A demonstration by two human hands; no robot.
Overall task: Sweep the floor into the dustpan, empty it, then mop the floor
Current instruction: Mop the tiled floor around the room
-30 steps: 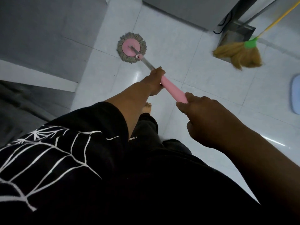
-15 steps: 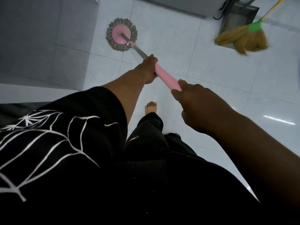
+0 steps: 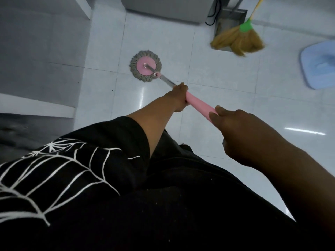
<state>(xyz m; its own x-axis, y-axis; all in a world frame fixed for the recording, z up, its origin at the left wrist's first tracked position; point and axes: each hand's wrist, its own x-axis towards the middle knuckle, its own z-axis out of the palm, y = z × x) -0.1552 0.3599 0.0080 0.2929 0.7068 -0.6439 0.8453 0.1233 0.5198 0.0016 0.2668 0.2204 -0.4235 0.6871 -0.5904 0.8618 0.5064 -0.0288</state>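
Observation:
A round mop head [image 3: 145, 66], pink disc with a grey fringe, lies flat on the white tiled floor [image 3: 208, 105]. Its metal shaft runs down-right into a pink handle [image 3: 199, 105]. My left hand [image 3: 179, 96] is closed round the upper end of the pink grip. My right hand [image 3: 235, 127] grips the lower end, nearer my body. A straw broom [image 3: 239, 40] with a green collar and yellow stick rests in the metal dustpan [image 3: 231, 17] at the top right.
A grey cabinet base [image 3: 163, 11] stands at the back. Grey furniture [image 3: 39, 51] fills the left side. A light blue mop bucket [image 3: 319, 64] sits at the right edge. A black cord [image 3: 212, 13] hangs beside the dustpan. My black clothes fill the foreground.
The mop head has come back toward me and to the right across the tiles. The view has swung right, bringing the blue bucket in. Both hands keep their grip.

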